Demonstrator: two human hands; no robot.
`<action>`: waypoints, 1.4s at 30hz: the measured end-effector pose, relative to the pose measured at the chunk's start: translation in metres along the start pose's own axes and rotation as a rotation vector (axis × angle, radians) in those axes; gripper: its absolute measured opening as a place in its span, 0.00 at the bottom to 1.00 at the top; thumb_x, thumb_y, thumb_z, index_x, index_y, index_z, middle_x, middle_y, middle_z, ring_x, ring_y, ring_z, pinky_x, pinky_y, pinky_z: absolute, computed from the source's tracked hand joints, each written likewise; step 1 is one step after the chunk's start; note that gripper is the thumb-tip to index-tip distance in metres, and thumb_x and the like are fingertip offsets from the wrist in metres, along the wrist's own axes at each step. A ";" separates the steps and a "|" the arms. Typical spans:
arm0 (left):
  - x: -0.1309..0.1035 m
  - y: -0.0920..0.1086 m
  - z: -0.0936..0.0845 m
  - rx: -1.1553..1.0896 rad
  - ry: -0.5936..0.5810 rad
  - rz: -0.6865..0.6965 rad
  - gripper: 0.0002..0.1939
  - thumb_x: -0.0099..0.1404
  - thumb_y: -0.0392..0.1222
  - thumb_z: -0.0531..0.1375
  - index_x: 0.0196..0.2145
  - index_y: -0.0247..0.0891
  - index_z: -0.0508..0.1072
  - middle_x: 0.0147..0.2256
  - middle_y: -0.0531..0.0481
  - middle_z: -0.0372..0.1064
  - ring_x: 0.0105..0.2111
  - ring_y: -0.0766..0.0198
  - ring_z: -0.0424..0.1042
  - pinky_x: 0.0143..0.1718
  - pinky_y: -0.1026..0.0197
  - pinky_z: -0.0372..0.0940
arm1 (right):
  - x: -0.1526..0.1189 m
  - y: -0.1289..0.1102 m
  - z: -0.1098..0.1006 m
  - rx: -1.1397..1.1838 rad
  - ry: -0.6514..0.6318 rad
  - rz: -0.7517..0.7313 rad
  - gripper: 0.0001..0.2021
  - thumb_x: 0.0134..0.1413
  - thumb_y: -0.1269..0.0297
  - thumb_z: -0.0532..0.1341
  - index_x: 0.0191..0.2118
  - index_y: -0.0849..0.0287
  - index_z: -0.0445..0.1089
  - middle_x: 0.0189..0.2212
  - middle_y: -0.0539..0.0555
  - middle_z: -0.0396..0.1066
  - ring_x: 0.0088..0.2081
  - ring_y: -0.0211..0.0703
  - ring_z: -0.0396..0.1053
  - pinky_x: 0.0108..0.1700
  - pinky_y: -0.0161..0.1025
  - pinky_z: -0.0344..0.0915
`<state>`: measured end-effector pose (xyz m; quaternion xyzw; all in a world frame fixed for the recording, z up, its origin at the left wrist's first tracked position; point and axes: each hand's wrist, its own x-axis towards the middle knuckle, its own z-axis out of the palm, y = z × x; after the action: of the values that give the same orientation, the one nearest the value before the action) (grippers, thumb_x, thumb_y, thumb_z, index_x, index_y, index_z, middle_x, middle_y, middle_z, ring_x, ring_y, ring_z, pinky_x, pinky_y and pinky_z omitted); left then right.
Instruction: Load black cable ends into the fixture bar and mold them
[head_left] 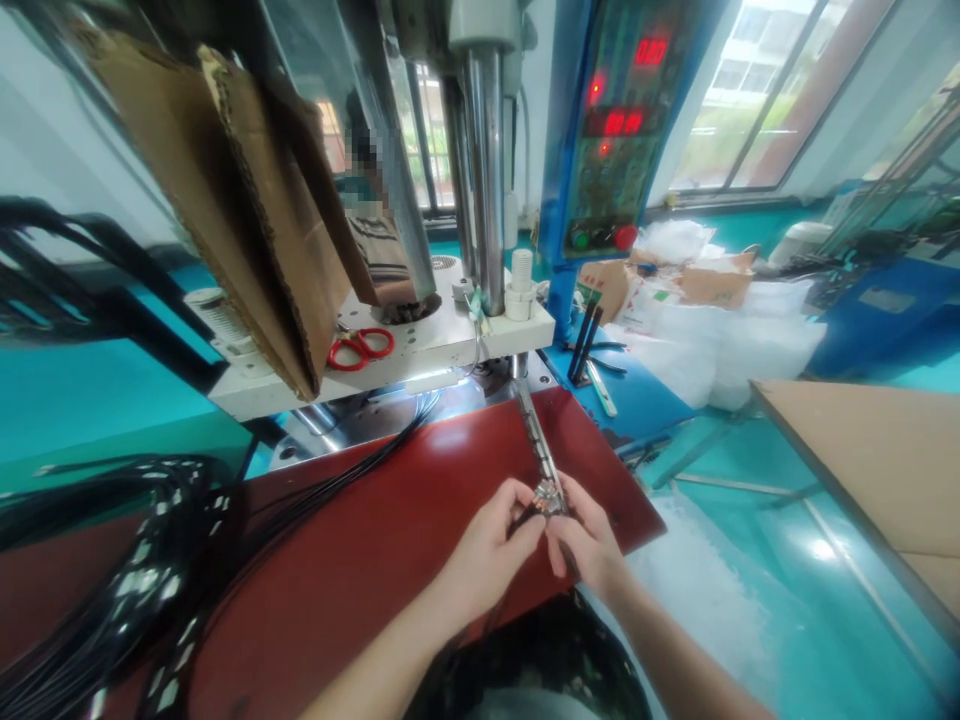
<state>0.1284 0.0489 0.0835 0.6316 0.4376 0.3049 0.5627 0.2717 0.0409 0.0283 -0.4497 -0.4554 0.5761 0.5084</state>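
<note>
My left hand (501,535) is closed in a pinch on a black cable (523,520) whose end fans out into small coloured wires (546,495). Right beside it, my right hand (589,535) is closed around the near end of a narrow slotted metal bar (538,435). The bar slants away from my hands toward the machine. The wire ends lie against the bar's near end, between my fingertips. My fingers partly hide the contact. Both hands are above the right part of a dark red board (450,480).
Black cables (337,470) run across the board from a large bundle (150,560) on the left. Behind stands a press with a white plate (435,350), red-handled scissors (361,348), cardboard (262,220) and a control panel (615,130). A cutter (602,390) lies on a blue surface.
</note>
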 end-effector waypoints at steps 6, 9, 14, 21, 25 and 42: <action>0.012 -0.016 0.001 0.102 0.089 -0.002 0.10 0.58 0.44 0.54 0.30 0.35 0.69 0.28 0.52 0.68 0.30 0.66 0.64 0.34 0.66 0.58 | 0.001 -0.005 -0.001 0.120 0.033 0.026 0.15 0.58 0.57 0.49 0.46 0.60 0.60 0.13 0.43 0.59 0.09 0.30 0.52 0.11 0.28 0.47; 0.012 -0.021 0.006 0.103 0.070 -0.030 0.09 0.56 0.43 0.56 0.31 0.36 0.69 0.29 0.52 0.69 0.30 0.66 0.65 0.33 0.66 0.59 | 0.002 -0.005 0.000 0.127 0.058 0.019 0.16 0.58 0.54 0.49 0.45 0.60 0.60 0.14 0.43 0.60 0.09 0.30 0.53 0.11 0.28 0.48; 0.012 -0.025 0.014 0.197 0.090 -0.042 0.07 0.55 0.42 0.55 0.26 0.36 0.68 0.26 0.53 0.69 0.28 0.66 0.65 0.32 0.66 0.59 | 0.002 -0.003 0.001 0.132 0.095 0.029 0.17 0.57 0.53 0.50 0.47 0.59 0.59 0.17 0.45 0.62 0.09 0.30 0.53 0.11 0.28 0.49; 0.019 -0.031 0.017 0.082 0.076 -0.103 0.09 0.54 0.40 0.52 0.24 0.34 0.69 0.22 0.54 0.67 0.25 0.66 0.64 0.30 0.65 0.58 | -0.003 -0.009 0.005 -0.105 0.158 -0.017 0.16 0.57 0.57 0.49 0.46 0.59 0.62 0.16 0.45 0.60 0.11 0.30 0.54 0.12 0.30 0.52; 0.020 -0.035 0.015 0.043 0.068 -0.108 0.07 0.53 0.39 0.53 0.23 0.33 0.68 0.20 0.54 0.65 0.24 0.67 0.62 0.28 0.65 0.57 | -0.002 -0.006 0.007 -0.232 0.125 -0.025 0.18 0.58 0.56 0.48 0.48 0.60 0.61 0.15 0.44 0.59 0.11 0.31 0.54 0.13 0.30 0.51; 0.023 -0.030 0.002 -0.052 0.081 -0.043 0.11 0.57 0.45 0.54 0.24 0.34 0.67 0.22 0.56 0.61 0.23 0.70 0.57 0.26 0.67 0.53 | 0.000 -0.006 0.003 0.030 0.066 0.030 0.21 0.57 0.57 0.52 0.55 0.59 0.57 0.19 0.45 0.62 0.09 0.27 0.55 0.10 0.26 0.48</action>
<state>0.1336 0.0680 0.0516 0.5944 0.4656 0.3291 0.5671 0.2703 0.0413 0.0350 -0.4675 -0.4230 0.5753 0.5211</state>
